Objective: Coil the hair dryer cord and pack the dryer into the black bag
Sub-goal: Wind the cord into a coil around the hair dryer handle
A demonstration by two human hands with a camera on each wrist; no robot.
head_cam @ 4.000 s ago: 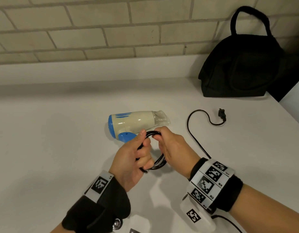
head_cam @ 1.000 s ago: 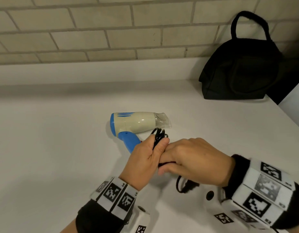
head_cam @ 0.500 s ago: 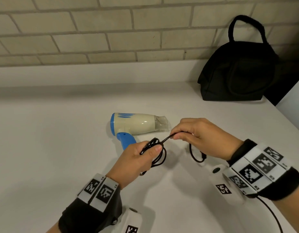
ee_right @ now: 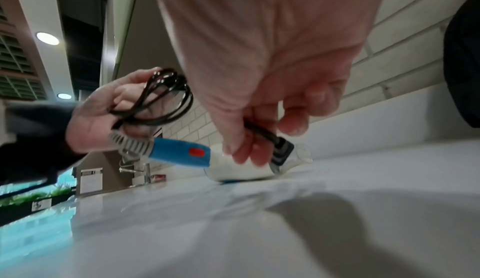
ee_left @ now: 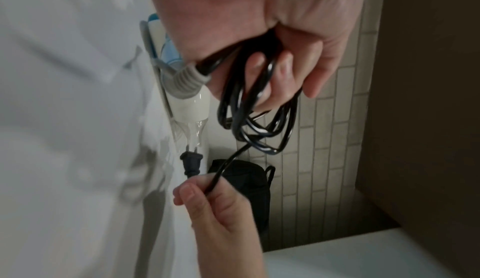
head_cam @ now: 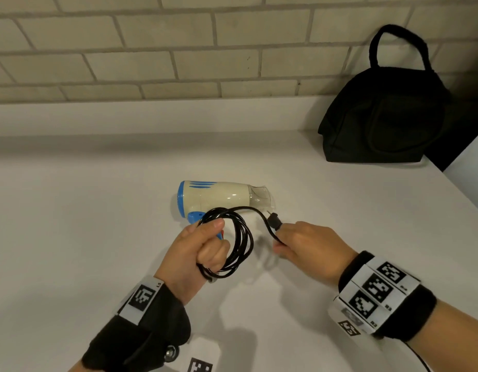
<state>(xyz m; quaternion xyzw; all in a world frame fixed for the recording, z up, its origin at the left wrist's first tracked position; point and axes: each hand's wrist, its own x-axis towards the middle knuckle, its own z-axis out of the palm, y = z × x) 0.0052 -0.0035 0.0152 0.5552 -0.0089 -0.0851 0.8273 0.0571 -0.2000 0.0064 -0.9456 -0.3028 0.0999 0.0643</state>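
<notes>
A cream and blue hair dryer lies on its side on the white counter, nozzle to the right; it also shows as the dryer and dryer. My left hand grips the black cord, wound into several loops, just in front of the dryer's blue handle. The coil hangs from those fingers. My right hand pinches the cord's free end just behind the plug. The plug points at the nozzle. The black bag stands at the back right, closed.
A brick wall with a low white ledge runs behind the counter. The counter's right edge drops off beside the bag. A tap stands far off to the left.
The coil in my left hand has gained loops and grown wider. My right hand has slid along the cord to its plug end and come lower, nearer the coil.
</notes>
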